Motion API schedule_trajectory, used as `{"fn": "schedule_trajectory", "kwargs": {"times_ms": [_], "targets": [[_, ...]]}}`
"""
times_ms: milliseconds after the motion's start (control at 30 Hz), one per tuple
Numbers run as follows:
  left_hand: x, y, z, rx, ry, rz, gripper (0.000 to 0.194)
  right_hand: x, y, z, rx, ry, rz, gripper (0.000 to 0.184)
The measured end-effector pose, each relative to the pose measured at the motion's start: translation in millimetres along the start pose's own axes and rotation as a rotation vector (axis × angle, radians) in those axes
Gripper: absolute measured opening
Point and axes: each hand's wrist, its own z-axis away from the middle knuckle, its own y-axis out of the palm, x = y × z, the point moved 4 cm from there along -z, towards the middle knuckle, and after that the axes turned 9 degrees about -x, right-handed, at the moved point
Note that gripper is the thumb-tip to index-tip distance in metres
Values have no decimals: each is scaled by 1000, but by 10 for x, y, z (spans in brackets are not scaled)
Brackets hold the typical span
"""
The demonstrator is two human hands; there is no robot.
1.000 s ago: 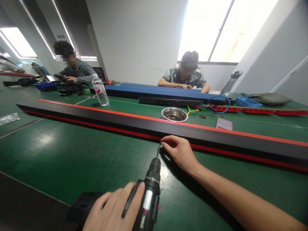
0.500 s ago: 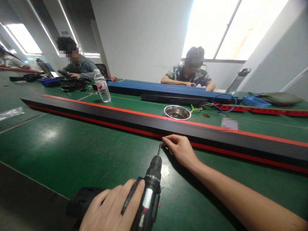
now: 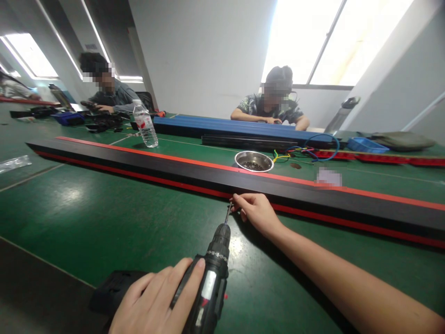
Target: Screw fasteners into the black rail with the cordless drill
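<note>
My left hand (image 3: 158, 297) is wrapped round a black cordless drill (image 3: 208, 287), which points forward and slightly right. Its long bit (image 3: 228, 212) reaches up to the fingertips of my right hand (image 3: 259, 213). Thumb and forefinger of that hand are pinched together at the bit's tip, and what they hold there is too small to make out. Right behind the tip lies a long black profile (image 3: 194, 176) with red strips along both edges. The fingertips are close to its near red edge; whether they touch it, I cannot tell.
Beyond the profile stand a metal bowl of small dark parts (image 3: 254, 161) and a water bottle (image 3: 145, 125). Blue profiles (image 3: 222, 124), coloured wires (image 3: 299, 152) and a blue tray (image 3: 367, 144) lie farther back on the green table (image 3: 104, 218). Two co-workers sit across.
The whole view has shifted slightly, so everything sits a little more to the left. Both hands and the drill keep nearly the same pose against the profile.
</note>
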Motion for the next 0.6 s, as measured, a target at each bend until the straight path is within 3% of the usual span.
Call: {"fn": "schedule_trajectory", "kwargs": {"times_ms": [600], "targets": [[-2,-4,-54,-21,-7,4,46,-27,20,24,-25,1,-48,38]]}}
